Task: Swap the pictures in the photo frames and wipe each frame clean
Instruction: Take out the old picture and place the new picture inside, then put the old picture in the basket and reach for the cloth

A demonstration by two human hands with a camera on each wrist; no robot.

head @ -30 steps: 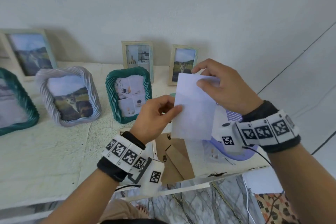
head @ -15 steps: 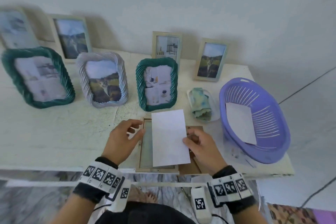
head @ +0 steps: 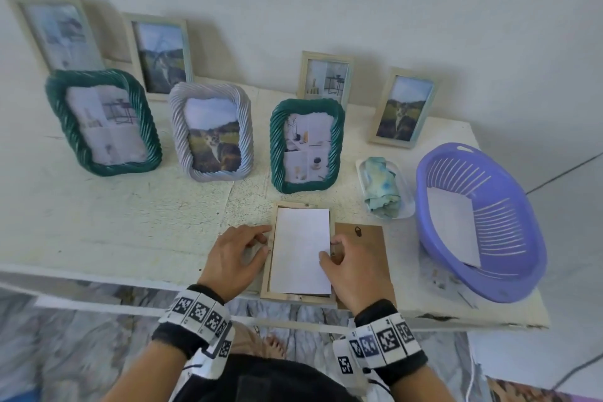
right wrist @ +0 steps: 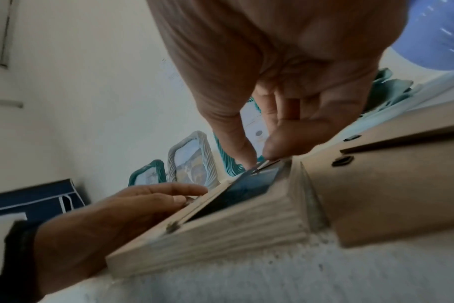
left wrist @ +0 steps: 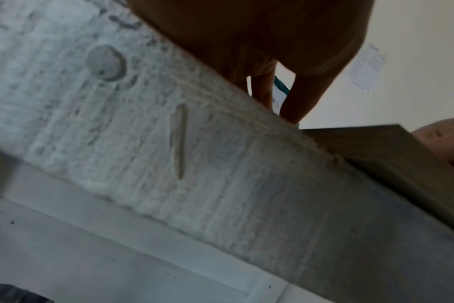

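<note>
Left hand [head: 235, 258] flat on table [head: 130, 222], fingers relaxed against left rail of face-down wooden frame [head: 270, 277], holding nothing. Right hand [head: 350, 271] pinches right edge of white picture [head: 301, 251], now lowered into frame at table's front edge; half second ago it hovered tilted above. Backing board [head: 368, 238] just right; basket [head: 509, 284] beyond, standing frames behind
</note>
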